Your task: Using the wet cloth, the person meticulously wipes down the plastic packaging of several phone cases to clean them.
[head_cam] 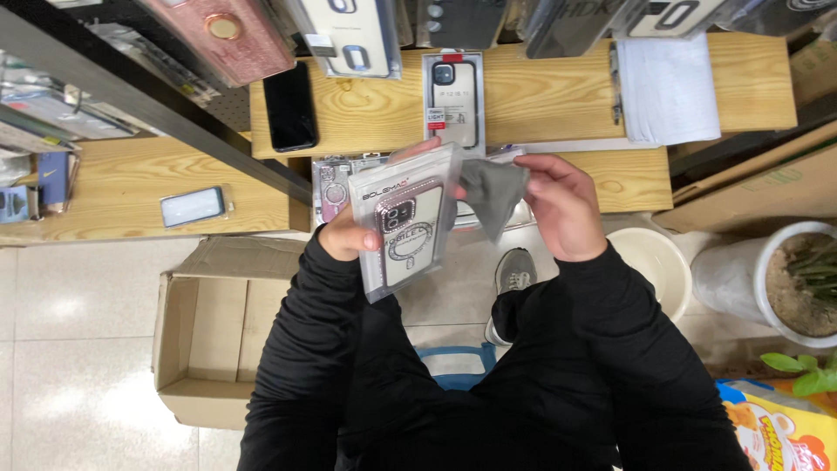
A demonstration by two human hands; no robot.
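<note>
Left hand [349, 235] grips a clear phone-case pack [405, 222] from behind, fingers wrapped round its left edge, pack tilted slightly and face up to the camera. Case inside is pinkish with a ring on the back.

Right hand [562, 205] is closed on a grey cloth [490, 194], pinched between thumb and fingers. Cloth hangs just left of the right hand and touches the pack's right edge; cannot tell whether it is pressed on or only laid against it.

Both hands are held above the floor in front of the table [540, 96], near each other, pack and cloth between them.

Around the hands:
- Beyond the left hand, another packed case [331, 187] lies half hidden behind the held pack.
- Straight ahead of both hands, a boxed case [453, 100] lies flat on the table; a black phone [289, 106] is left of it.
- Ahead of the right hand, a white paper stack [667, 87].
- Well left of the left hand, a small white-faced pack [193, 206] on a lower shelf [113, 187].
- Below the left hand, an open cardboard box [214, 331] on the floor.
- Right of the right hand, a white bucket [654, 262], then a white plant pot [785, 279].
- Between the arms, a grey shoe [514, 270] on the tiles.
</note>
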